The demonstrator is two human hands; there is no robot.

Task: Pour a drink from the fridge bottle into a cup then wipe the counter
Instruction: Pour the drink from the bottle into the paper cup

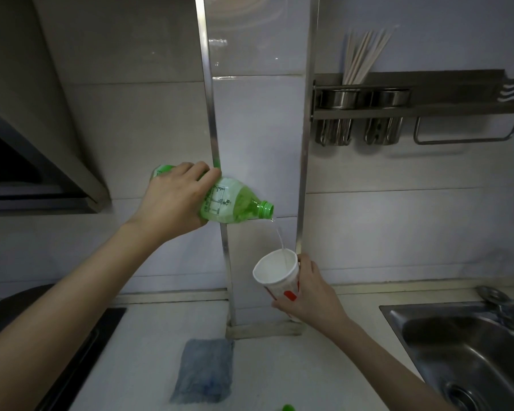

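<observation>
Tiled kitchen, pale desk [279, 366]. Your left hand [172, 200] clamped the bottle [232, 203], neck tilted down-right over the cup [276, 271] gripped in your right hand [309, 295].

Two hands were in view: the left hand [172, 200] with its fingers wrapped over one green bottle [235, 203], and the right hand [307, 295] with its fingers curled round one paper cup [276, 274]. One thin stream of liquid [282, 241] ran between them. One blue cloth [204, 370] lay below the fingers of both hands. One sink [469, 351] sat right of the right fingers. Two metal holders [361, 99] hung above them, one with a bundle of chopsticks [362, 57] too blurred to count. One green cap [288, 407] showed at the bottom edge.
</observation>
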